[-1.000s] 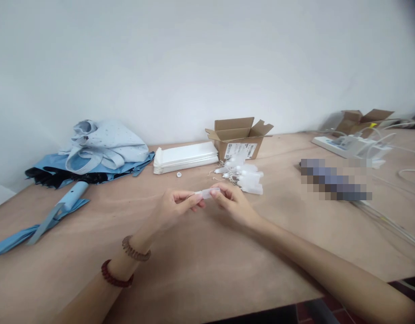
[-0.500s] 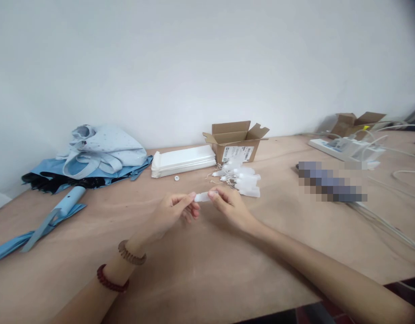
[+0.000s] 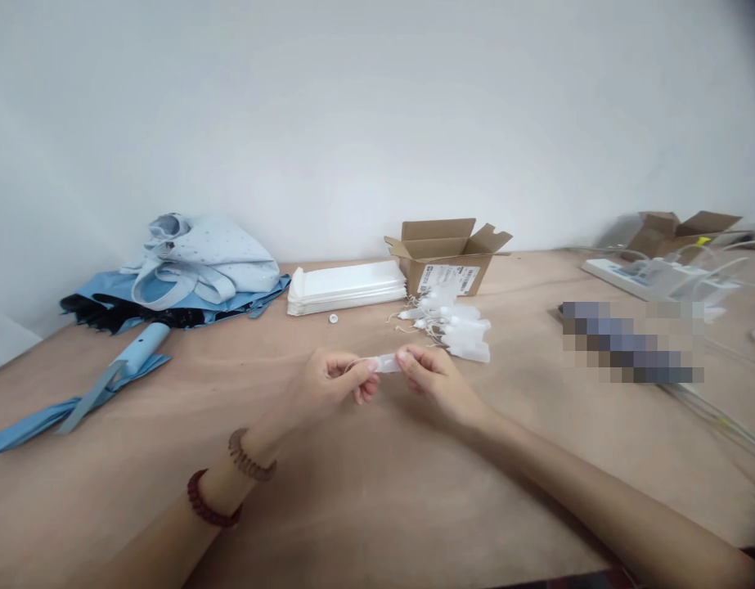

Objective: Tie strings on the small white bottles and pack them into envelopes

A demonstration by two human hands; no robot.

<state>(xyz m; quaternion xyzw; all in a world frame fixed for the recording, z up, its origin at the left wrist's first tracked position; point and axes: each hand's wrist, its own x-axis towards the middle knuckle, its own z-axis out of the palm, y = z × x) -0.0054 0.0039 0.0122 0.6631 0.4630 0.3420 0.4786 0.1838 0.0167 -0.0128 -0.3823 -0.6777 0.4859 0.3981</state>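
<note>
Soft even daylight, pale wall [image 3: 352,123] washed bright, faint shadows under the arms on the tabletop [image 3: 377,491], slight overall softness, wide-angle bending at edges, one pixelated patch [image 3: 631,342].

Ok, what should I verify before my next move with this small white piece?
1. Small white piece gripped between both hands: ok.
2. Left hand pinching its left end: ok.
3. Right hand pinching its right end: ok.
4. Pile of white pieces lying apart, just beyond the right hand: ok.
5. Cardboard box flaps open: ok.
6. Which way the held piece faces: cannot tell, too small.
</note>
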